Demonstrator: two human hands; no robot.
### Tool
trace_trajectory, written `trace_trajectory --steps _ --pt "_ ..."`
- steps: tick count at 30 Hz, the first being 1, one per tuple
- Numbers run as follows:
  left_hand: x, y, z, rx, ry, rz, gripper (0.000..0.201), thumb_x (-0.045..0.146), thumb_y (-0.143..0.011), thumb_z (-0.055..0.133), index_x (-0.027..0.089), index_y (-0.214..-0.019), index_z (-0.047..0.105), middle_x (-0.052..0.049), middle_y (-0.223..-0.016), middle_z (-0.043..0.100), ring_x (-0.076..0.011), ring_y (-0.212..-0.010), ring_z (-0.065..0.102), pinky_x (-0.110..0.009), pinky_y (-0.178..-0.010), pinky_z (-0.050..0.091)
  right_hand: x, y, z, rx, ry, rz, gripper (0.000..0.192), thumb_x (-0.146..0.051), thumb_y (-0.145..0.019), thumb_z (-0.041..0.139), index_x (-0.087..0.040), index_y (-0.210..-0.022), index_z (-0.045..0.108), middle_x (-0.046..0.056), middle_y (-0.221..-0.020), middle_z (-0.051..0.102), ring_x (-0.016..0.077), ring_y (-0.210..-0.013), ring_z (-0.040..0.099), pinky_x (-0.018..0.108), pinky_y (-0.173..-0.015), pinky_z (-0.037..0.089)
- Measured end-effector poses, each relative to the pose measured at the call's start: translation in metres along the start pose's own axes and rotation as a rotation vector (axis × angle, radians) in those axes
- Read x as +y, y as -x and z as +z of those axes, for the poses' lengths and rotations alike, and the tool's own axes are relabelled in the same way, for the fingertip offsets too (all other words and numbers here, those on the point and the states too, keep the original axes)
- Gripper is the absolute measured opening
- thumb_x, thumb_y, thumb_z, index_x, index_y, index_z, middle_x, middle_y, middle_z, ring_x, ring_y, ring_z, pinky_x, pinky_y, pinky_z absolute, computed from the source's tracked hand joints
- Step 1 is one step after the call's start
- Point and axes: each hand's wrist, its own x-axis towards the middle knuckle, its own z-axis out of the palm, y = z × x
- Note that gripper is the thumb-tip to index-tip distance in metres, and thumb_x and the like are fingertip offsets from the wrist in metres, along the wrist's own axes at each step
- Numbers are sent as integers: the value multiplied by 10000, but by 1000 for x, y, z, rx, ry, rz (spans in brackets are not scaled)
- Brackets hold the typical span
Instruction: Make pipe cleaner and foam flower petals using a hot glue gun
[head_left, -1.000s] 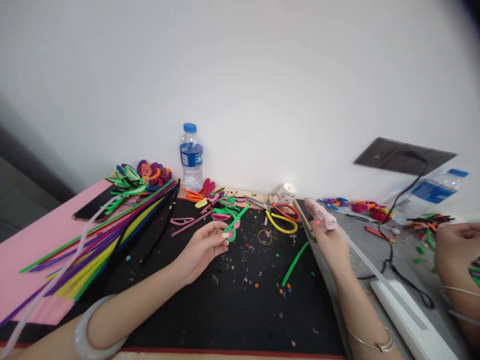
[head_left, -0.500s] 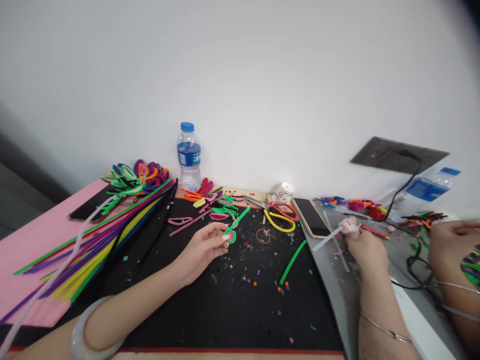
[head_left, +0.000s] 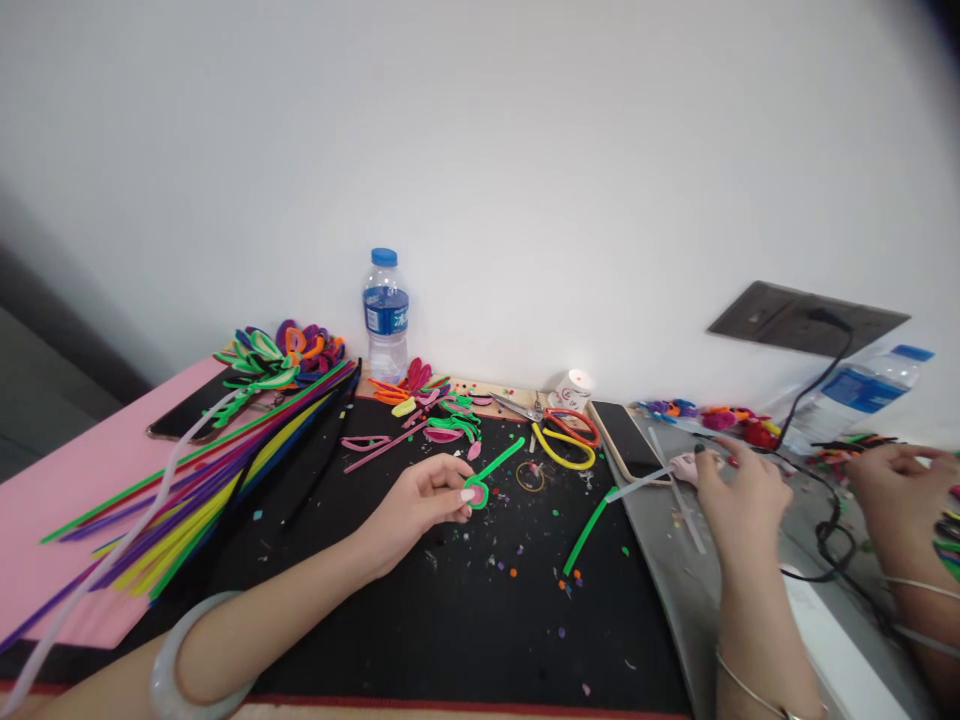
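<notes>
My left hand (head_left: 420, 497) pinches a small pink loop wrapped in a green pipe cleaner (head_left: 487, 475) just above the black mat (head_left: 450, 620); its green stem points up and to the right. My right hand (head_left: 739, 490) hovers over the grey surface with its fingers spread. Its fingertips rest at a pink glue gun (head_left: 684, 465), which lies there with a clear glue stick (head_left: 634, 485) pointing left.
A bundle of long coloured pipe cleaners (head_left: 210, 470) lies at the left. Near the wall stand a water bottle (head_left: 385, 315), scissors (head_left: 559, 418), a phone (head_left: 628, 440) and a tape roll (head_left: 574, 385). Another person's hand (head_left: 900, 480) is at the right, near a black cable (head_left: 832, 520).
My right hand carried the glue gun from above the mat's edge to the grey surface, laid it down and opened. My left hand shifted slightly right with the green piece.
</notes>
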Motion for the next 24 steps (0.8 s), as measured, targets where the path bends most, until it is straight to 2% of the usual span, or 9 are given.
trace_trajectory --steps 2,3,5,7,9,12,16,24 --pt "-2 -1 0 -24 -45 8 224 228 -677 725 152 -852 607 -2 -713 595 -104 -617 559 -238 -621 448 -30 13 -3 -38 -283 -113 400 -317 -802 414 -130 -1131 545 159 -1018 599 282 -939 550 433 -821 417" --pt "-3 -1 -1 -35 -65 16 224 229 -682 721 150 -857 605 -6 -716 602 -107 -616 564 -240 -620 450 -45 22 -3 -142 -425 -179 362 -323 -816 421 -150 -1101 561 135 -1019 609 251 -894 570 394 -792 443" --pt "-4 -2 -1 -56 -98 33 222 229 -689 713 147 -865 606 -15 -718 618 -115 -615 574 -242 -617 453 -74 42 -3 -415 -666 -304 297 -299 -840 432 -177 -1065 582 109 -1065 610 224 -924 571 346 -790 459" --pt "-5 -2 -1 -78 -118 33 218 233 -689 710 146 -861 609 -24 -723 636 -119 -607 580 -245 -612 455 -98 63 -3 -631 -852 -359 260 -274 -842 466 -197 -1056 591 92 -1052 618 206 -917 576 310 -764 478" --pt "-6 -2 0 -98 -132 17 209 235 -680 715 145 -837 610 -27 -721 646 -117 -595 579 -243 -604 453 -113 80 -2 -775 -961 -351 262 -249 -830 498 -204 -1069 593 68 -935 636 174 -780 591 279 -687 489" --pt "-6 -2 2 -130 -149 -7 200 235 -669 723 143 -807 610 -26 -709 647 -119 -591 582 -244 -603 454 -123 97 0 -831 -1042 -291 210 -235 -806 532 -205 -993 624 34 -787 629 141 -621 570 262 -603 481" --pt "-6 -3 3 -138 -159 -23 198 238 -676 717 147 -820 617 -29 -734 653 -122 -612 588 -250 -619 460 -122 104 4 -824 -1020 -228 119 -233 -788 549 -195 -796 662 7 -626 605 126 -505 540 247 -513 448" --pt "-5 -4 -1 -73 -191 20 175 218 -696 700 138 -824 611 -21 -729 625 -111 -619 568 -239 -620 455 -117 106 8 -843 -993 -221 122 -246 -796 558 -191 -798 667 25 -657 659 123 -483 531 242 -490 433"
